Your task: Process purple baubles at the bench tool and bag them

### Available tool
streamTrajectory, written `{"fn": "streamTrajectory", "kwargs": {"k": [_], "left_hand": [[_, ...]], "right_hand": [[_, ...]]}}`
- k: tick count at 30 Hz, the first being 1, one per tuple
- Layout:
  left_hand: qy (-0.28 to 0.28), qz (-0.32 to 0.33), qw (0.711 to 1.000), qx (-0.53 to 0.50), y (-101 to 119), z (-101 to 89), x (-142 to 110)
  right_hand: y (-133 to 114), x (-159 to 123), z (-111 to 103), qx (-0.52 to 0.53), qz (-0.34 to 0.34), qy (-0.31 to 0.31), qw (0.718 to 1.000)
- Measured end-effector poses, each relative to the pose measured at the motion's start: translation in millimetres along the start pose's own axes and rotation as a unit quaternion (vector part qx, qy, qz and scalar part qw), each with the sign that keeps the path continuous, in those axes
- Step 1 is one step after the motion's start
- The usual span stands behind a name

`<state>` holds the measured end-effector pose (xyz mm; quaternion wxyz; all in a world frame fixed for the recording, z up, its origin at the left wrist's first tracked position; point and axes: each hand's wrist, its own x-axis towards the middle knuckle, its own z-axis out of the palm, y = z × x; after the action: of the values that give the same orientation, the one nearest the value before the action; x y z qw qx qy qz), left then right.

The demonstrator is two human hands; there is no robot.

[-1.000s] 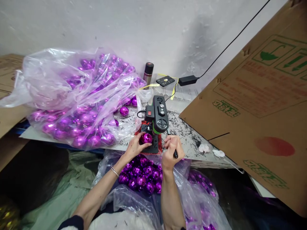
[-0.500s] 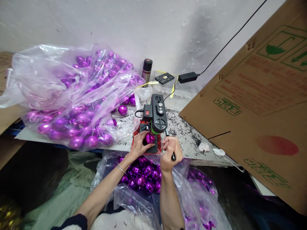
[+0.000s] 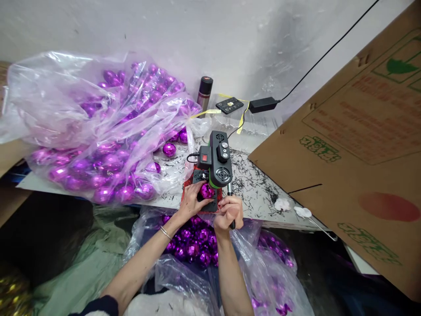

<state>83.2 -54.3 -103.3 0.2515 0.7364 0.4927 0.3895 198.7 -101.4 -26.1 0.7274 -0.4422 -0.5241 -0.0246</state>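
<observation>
Background: pale, scuffed wall [image 3: 230, 39]; in front of it a white worktop [image 3: 255, 186], littered with short black strands, thickest to the right of the right-hand grip.

Left hand [image 3: 190, 202]: grasping one purple ball [image 3: 207, 190] between thumb and fingers, thumb on the near side. Ball is rounded, metallic, mirror-bright, its surface cut into small flat facets; colour runs from deep violet to hot pink where light strikes. It sits over the black base plate [image 3: 210, 206], just under the front end of a black press [image 3: 219, 158] with a green band beneath its head. Whether ball and head touch: cannot tell. Red mat [image 3: 187, 188] shows just beyond the left fingers.

Right hand [image 3: 229, 213]: clenched around the lever [image 3: 229, 189], a metal rod with a black grip whose end shows below the fist.

Beyond the left grip and to its left: a loose ball [image 3: 169, 149] of similar finish, then a large clear bag [image 3: 62, 109] full of them. Below both hands: a heap of purple balls [image 3: 192, 248] in clear plastic. Right of the right fist: a cardboard box [image 3: 355, 140] with green and red print.
</observation>
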Motion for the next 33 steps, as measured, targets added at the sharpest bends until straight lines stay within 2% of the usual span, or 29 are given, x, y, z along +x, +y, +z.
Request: {"fn": "streamTrajectory", "kwargs": {"k": [20, 33], "left_hand": [[0.02, 0.024, 1.0, -0.002, -2.7, 3.7, -1.9], [0.022, 0.026, 0.999, -0.02, -2.4, 4.1, -1.6]], "right_hand": [[3.3, 0.5, 2.0, -0.004, -0.044, -0.001, 0.999], [10.0, -6.1, -0.8, 0.053, -0.023, -0.004, 0.998]]}}
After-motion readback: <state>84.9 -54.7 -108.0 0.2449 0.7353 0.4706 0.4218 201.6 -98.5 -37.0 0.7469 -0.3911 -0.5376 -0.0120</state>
